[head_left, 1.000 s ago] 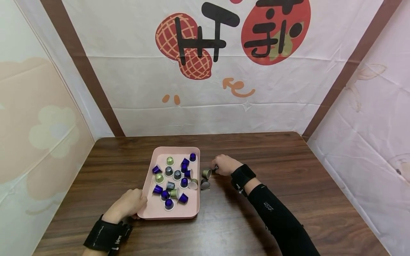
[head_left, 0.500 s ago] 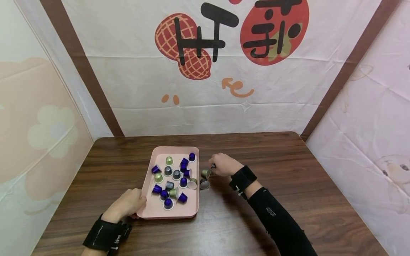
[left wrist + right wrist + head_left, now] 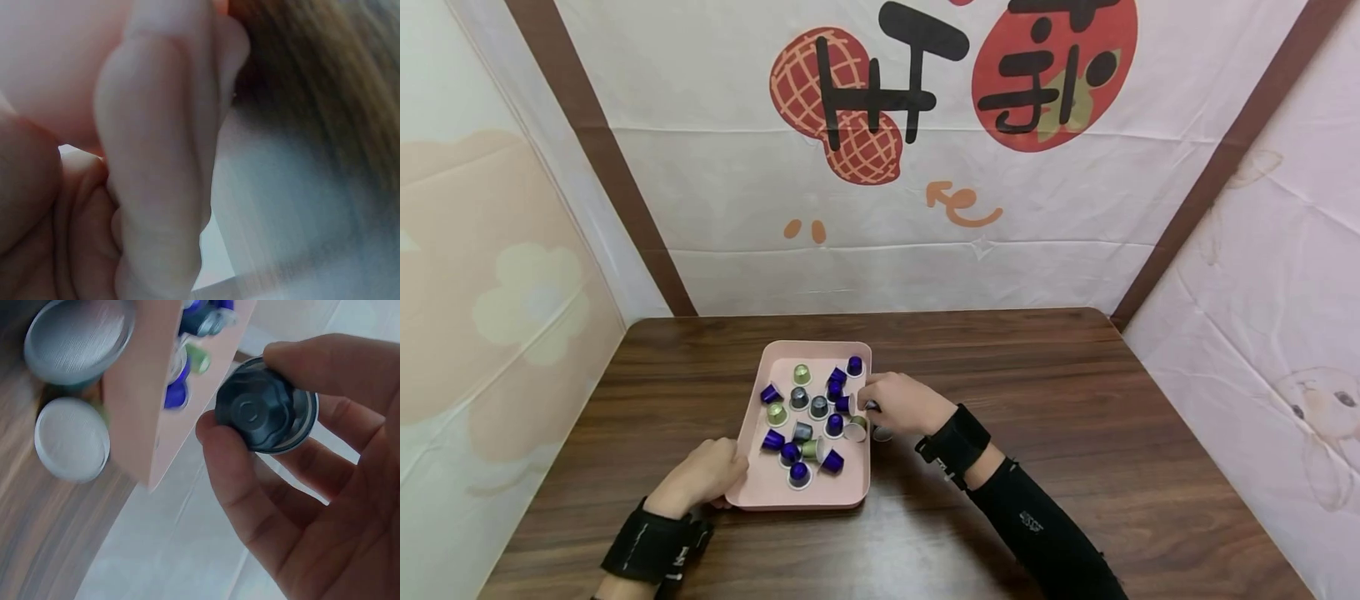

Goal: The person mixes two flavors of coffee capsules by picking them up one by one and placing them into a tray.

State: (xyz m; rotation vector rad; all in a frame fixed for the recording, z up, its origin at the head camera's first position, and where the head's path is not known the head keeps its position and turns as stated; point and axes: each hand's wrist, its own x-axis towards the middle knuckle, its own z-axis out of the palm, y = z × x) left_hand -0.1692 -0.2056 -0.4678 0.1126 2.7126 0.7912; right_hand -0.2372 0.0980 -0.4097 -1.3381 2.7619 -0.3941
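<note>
My left hand (image 3: 702, 477) grips the near left corner of a pink tray (image 3: 844, 490); in the left wrist view its fingers (image 3: 150, 144) cover most of the picture. Over the tray's right rim, my right hand (image 3: 912, 405) pinches a dark grey coffee capsule (image 3: 256, 409) between thumb and fingertips. Inside the tray lie several coffee capsules: purple ones (image 3: 799, 473), green ones (image 3: 777, 413) and grey ones (image 3: 818, 406), some upright, others on their sides. Outside the tray wall, two capsules show their silver lids (image 3: 72, 439) in the right wrist view.
The tray stands on a brown wood-grain table (image 3: 1037, 400). A white printed cloth (image 3: 737, 275) hangs behind the table, with more cloth at both sides.
My right hand has moved left, from the table beside the tray to above its right rim, carrying the grey coffee capsule. The left hand keeps its grip on the tray.
</note>
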